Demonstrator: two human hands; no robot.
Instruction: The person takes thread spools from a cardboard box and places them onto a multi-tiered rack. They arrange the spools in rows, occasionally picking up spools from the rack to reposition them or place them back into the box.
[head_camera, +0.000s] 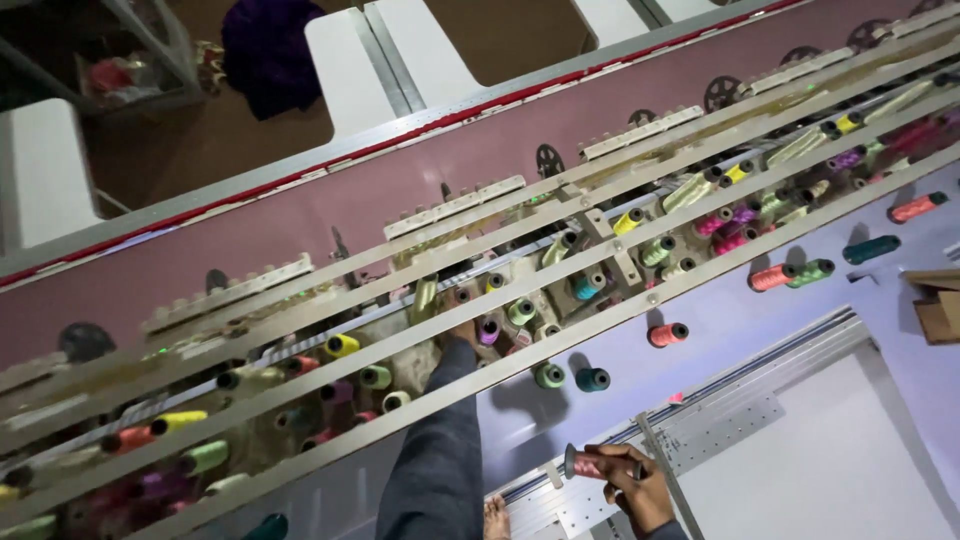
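Note:
My left hand (462, 329) reaches up in a dark grey sleeve into a rack of thread spools (520, 312) and is mostly hidden behind a pale metal rail (610, 310). Its fingers lie among the green, purple and teal spools, and I cannot see whether they grip anything. My right hand (632, 485) is low in the view, closed around a pink thread spool (590, 465) with a dark end cap, held apart from the rack.
Long rails cross the view diagonally, with several coloured spools on pegs between them and a pink machine panel (400, 190) behind. A cardboard box (938, 305) sits at the right edge. A perforated metal plate (720, 420) and a bare foot (497, 518) are near my right hand.

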